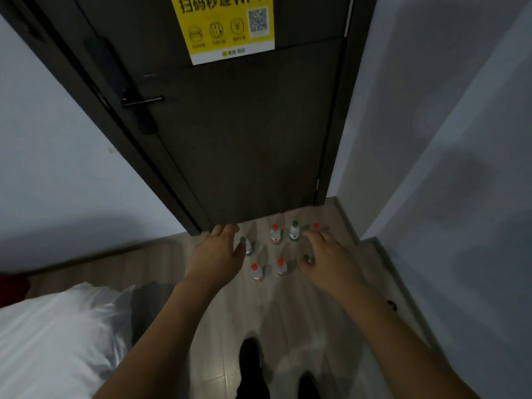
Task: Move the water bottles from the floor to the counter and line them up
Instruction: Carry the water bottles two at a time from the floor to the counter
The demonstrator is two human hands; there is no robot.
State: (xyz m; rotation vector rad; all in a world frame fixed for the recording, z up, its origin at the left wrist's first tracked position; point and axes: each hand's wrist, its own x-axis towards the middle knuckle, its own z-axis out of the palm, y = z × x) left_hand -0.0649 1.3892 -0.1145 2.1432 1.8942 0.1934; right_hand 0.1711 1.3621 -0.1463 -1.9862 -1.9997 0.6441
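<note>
Small water bottles stand upright on the wooden floor (288, 312) in front of a dark door (244, 133), in a loose cluster. At the 12 o'clock side of the cluster stand a red-capped bottle (275, 234) and a green-capped bottle (294, 231) just beside each other; at the 6 o'clock side stand two more red-capped ones (256, 272) (281, 267). The left hand (217, 254) reaches down at the cluster's 9 o'clock side, fingers spread, with another green-capped bottle (246, 246) just beside its thumb; whether they touch cannot be told. The right hand (325, 257) reaches down at 3 o'clock, fingers spread, partly covering a green cap (306, 258) and a red cap (316, 226). Neither hand holds a bottle. A yellow poster (227, 27) hangs on the door, and a white pillow (57, 335) lies at 8 o'clock.
</note>
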